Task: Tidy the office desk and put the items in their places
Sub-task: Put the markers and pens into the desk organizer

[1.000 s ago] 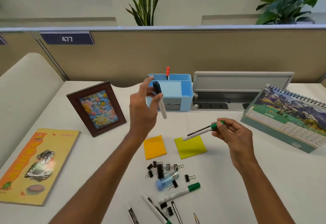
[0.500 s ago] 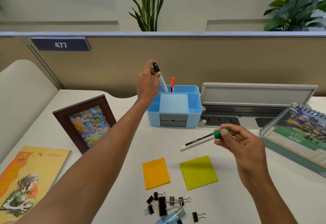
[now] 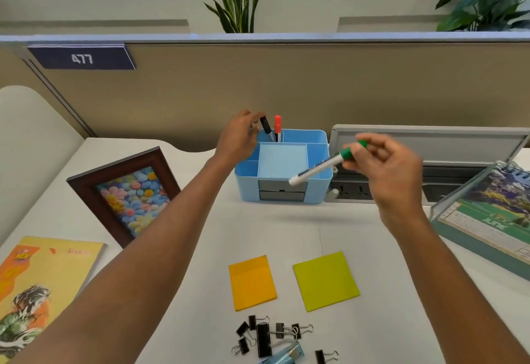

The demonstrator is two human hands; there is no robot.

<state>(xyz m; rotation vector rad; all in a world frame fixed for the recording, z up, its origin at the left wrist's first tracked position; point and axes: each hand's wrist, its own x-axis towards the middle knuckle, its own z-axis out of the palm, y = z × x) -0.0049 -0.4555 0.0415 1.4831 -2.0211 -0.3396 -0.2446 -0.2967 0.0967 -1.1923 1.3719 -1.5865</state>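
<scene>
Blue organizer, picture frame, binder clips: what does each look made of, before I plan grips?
The organizer looks like moulded plastic: uniform pale blue, rounded corners, soft sheen. The picture frame looks like dark-stained wood or a wood-look finish, semi-gloss; which one I cannot tell. The binder clips look like black-painted metal bodies with bare wire handles that glint silver.

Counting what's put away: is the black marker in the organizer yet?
In: the black marker stands inside the organizer's back slot beside the red marker.

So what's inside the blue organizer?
In the blue organizer, two markers stand in the back compartment: a black marker, its cap held by the left hand, and a red marker. Their lower ends and the drawers' contents are hidden.
</scene>
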